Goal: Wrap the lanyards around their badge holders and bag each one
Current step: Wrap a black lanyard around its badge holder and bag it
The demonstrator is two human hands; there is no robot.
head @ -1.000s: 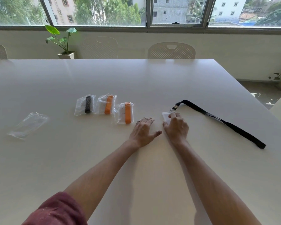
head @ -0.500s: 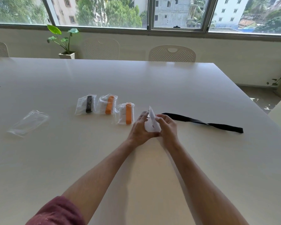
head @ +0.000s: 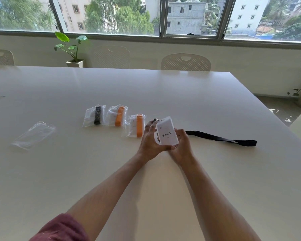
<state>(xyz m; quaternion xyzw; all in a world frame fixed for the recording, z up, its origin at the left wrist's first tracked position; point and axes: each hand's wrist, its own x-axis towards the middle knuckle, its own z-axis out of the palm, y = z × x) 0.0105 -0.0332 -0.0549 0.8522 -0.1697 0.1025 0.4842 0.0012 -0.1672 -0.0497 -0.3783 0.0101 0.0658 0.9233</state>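
At the left of the frame an empty clear bag (head: pixel 33 135) lies flat on the white table (head: pixel 163 94), well apart from the rest; by the look of it, this is the bag waiting for the piece now in hand. Right of it, a row of three sealed bags looks finished: one with a black lanyard wrapped on its holder (head: pixel 95 115), then two with orange lanyards (head: pixel 118 116) (head: pixel 137 125), so the task seems mostly done with one set left. At the centre, the left hand (head: pixel 149 141) grips the last badge holder (head: pixel 167 133) from its left edge, fingers curled behind it and thumb under its lower edge, while the right hand (head: pixel 182 145) clasps the right and lower side; both grips are closed on the holder, which is lifted off the table and tilted face-up toward the camera. The clip shows as a small dark piece at the holder's top left corner. The card reads "V.KohLi" with a small round mark above and tiny print below that is too small to read. The black lanyard (head: pixel 221 138) trails from behind the right hand across the table to the right, lying loose and not yet wound. The step in hand appears to be the start of wrapping: next, one hand needs to steady the holder while the other draws the strap in and winds it snugly round the middle
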